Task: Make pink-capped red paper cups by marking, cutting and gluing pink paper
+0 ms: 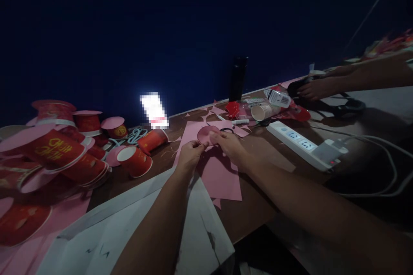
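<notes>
**Small pink disc [203,134] held in the left hand [189,154] and right hand [232,148] above a brown table [254,206]**

Nearest, white sheets [129,215] are spread at the table's edge, crossed by the person's forearms. Just beyond them, a pink sheet [222,182] is laid on the tabletop, partly covered by the hands. Over it, at the centre of the view, the disc is gripped from both sides: its left, near edge is pinched by the left hand's fingertips, its right side by the right hand's thumb and fingers.

To the left, red paper cups [64,150] are heaped, several fitted with wide pink discs. Near the heap, a single red cup [137,163] is tipped, its pale interior exposed. To the right, a charger [329,154] is plugged into a white power strip [288,137].

Farther back, a white marker [240,122], a stack of pale cups [266,112] and a dark bottle [238,78] are seen. At far right, a black object is touched by another person's hand [318,89].
</notes>
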`<act>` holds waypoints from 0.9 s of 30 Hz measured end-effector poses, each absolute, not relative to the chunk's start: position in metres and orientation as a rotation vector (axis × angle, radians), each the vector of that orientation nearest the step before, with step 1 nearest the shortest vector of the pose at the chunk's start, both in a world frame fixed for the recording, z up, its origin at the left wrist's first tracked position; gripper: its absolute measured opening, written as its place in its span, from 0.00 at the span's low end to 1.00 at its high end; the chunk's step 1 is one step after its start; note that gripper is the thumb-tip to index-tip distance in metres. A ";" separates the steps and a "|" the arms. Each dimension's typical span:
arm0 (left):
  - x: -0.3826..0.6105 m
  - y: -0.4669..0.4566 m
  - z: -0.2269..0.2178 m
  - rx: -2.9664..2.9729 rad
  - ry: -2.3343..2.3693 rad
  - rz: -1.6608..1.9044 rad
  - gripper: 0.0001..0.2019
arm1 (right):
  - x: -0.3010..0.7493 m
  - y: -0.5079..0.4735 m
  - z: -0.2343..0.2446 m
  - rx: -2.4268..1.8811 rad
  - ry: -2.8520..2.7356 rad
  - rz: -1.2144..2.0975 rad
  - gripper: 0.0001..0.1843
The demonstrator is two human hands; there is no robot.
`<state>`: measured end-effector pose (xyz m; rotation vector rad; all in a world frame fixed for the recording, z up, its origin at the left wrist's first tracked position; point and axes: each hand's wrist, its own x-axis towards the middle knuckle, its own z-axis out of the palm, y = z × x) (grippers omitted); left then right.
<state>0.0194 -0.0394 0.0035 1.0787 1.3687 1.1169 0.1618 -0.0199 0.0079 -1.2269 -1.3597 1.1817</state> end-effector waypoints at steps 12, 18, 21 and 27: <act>0.022 -0.042 0.006 1.111 1.391 1.094 0.17 | 0.160 -0.018 0.007 -1.284 -1.360 1.114 0.10; 0.022 -0.043 0.013 1.078 1.447 1.103 0.15 | 0.160 -0.018 0.004 -1.262 -1.387 1.135 0.15; 0.021 -0.042 0.013 1.057 1.462 1.141 0.14 | 0.159 -0.018 0.003 -1.246 -1.371 1.219 0.16; 0.021 -0.043 0.014 1.062 1.426 1.181 0.15 | 0.158 -0.026 0.012 -1.327 -1.403 1.141 0.13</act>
